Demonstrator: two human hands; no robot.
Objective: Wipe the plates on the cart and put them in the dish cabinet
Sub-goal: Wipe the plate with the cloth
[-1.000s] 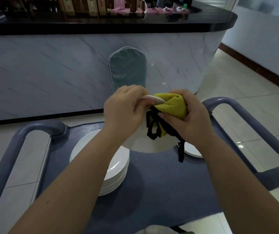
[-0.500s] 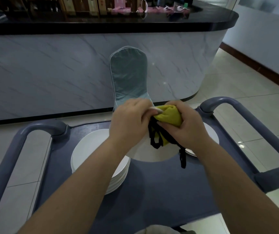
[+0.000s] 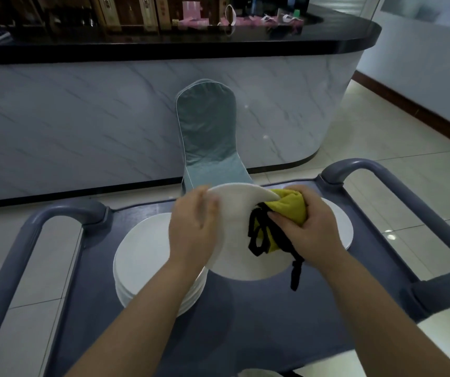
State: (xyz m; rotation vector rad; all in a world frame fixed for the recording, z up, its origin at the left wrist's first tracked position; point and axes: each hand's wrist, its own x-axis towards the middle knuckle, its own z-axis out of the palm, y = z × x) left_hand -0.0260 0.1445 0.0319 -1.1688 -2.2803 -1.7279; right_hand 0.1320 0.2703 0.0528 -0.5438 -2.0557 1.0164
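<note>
Left hand [image 3: 194, 230] grips the left rim of a plate [image 3: 241, 247], fingers curled over the edge, a bit blurred. The plate is held tilted above the cart [image 3: 245, 338], over the gap between the stack [image 3: 140, 258] on the left and a lone plate [image 3: 340, 227] on the right. Right hand [image 3: 309, 227] is closed round a yellow cloth [image 3: 290, 209] pressed on the held plate's right rim, its black strap [image 3: 295, 268] dangling. A chair [image 3: 207, 137] stands beyond the cart.

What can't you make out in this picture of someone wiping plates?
Head view: left hand is motion-blurred, so its grip on the held plate is unclear.
Right-side plate: mostly hidden behind right hand and yellow cloth; one or several, unclear.
Plate stack: left forearm covers part; count unreadable.
Dish cabinet: out of frame.
</note>
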